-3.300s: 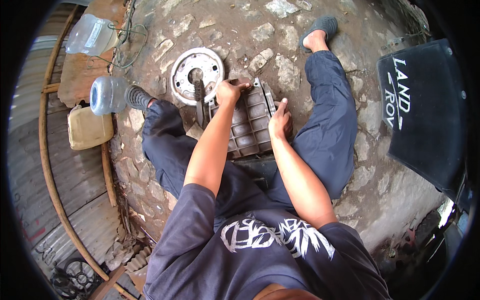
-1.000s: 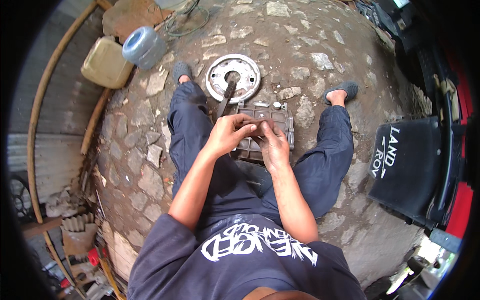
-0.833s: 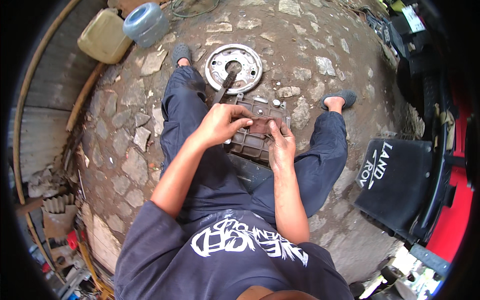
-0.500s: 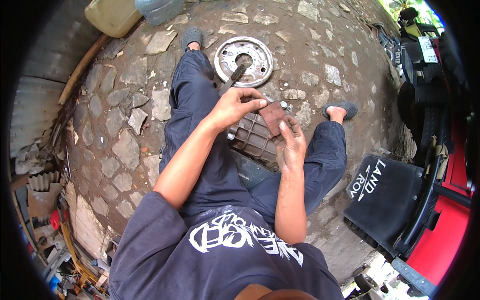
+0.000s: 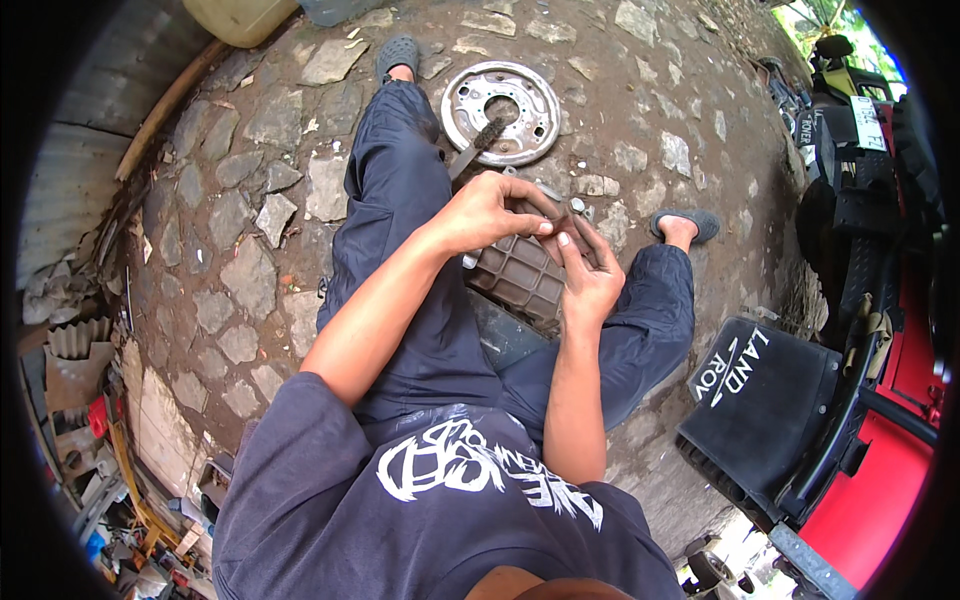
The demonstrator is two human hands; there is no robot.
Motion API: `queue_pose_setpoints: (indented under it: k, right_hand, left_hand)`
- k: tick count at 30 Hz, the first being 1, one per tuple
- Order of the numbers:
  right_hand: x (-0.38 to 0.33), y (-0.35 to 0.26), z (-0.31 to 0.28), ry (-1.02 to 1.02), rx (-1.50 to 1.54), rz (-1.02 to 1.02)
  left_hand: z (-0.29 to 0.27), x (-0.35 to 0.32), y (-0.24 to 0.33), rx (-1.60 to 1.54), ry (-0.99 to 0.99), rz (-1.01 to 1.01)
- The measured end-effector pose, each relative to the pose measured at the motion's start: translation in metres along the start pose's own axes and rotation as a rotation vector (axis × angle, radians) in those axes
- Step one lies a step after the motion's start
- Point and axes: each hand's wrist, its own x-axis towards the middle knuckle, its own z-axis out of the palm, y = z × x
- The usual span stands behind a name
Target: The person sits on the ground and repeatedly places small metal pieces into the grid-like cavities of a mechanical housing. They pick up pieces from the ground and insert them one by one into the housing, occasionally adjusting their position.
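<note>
I sit on stone paving with a ribbed grey metal casing (image 5: 520, 275) lying between my legs. Both hands meet just above its far end. My right hand (image 5: 592, 282) holds a small dark brown flat piece (image 5: 590, 237), and the fingertips of my left hand (image 5: 488, 212) pinch its top edge. What the piece is cannot be made out. Beyond the casing lies a round metal plate with holes (image 5: 520, 90), and a wire brush (image 5: 472, 147) rests across its near rim.
A yellow jerrycan (image 5: 240, 15) stands at the far left by corrugated sheeting (image 5: 70, 190). A black cover with white lettering (image 5: 770, 400) and a red vehicle (image 5: 890, 490) are close on my right. Tools and scrap (image 5: 80, 400) pile up at the lower left.
My hands have come off the casing's top and drawn together above it around the small brown piece. The view has swung, so the round plate and jerrycan shifted across the picture.
</note>
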Motion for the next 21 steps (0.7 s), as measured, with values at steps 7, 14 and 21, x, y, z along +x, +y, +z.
queue_pose_setpoints:
  k: [7,14,21]
  right_hand:
    - [-0.005,0.004,0.001,0.023,0.002,0.001]
    - [-0.009,0.010,0.006,0.057,0.099,0.067]
    - [-0.004,0.006,0.009,0.117,0.278,0.105]
  left_hand:
    - [0.011,0.003,-0.009,0.306,0.158,0.202]
    - [0.024,0.003,-0.012,0.505,0.333,0.403]
    - [0.033,0.004,-0.015,0.606,0.303,0.552]
